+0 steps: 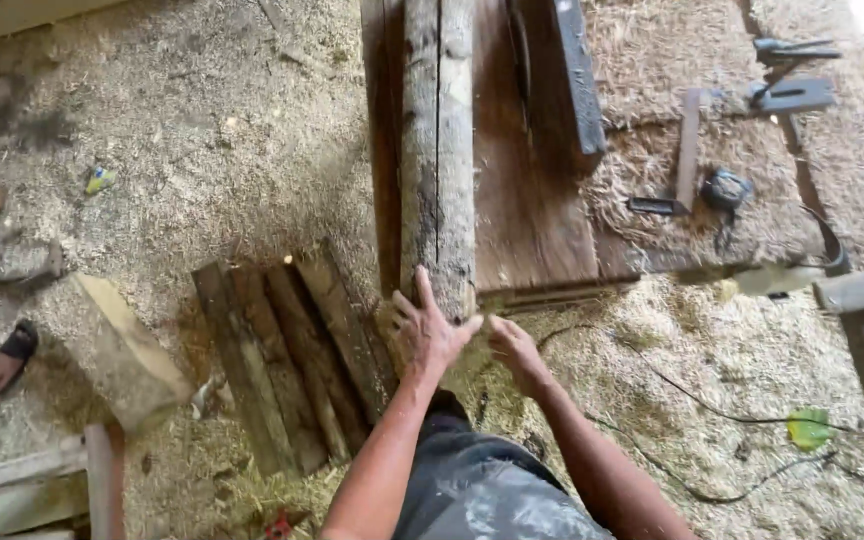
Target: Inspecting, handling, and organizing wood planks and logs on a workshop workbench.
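Rough grey-brown round log (438,140) lying on dark wooden planks (532,200), long axis straight away. Left hand (424,330) splayed flat on near end, nearer; right hand (514,348) half-curled just beside, holding nothing visible.

Rough, cracked, seemingly weathered wooden log (438,150)

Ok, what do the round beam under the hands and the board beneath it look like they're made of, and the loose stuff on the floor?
The log looks like raw, weathered wood: grey, rough, with a long lengthwise crack. The left hand rests on its near end; the right hand is beside it. The board seems sawn timber, darker brown, flat and unfinished. The floor litter looks like pale sawdust and shavings.
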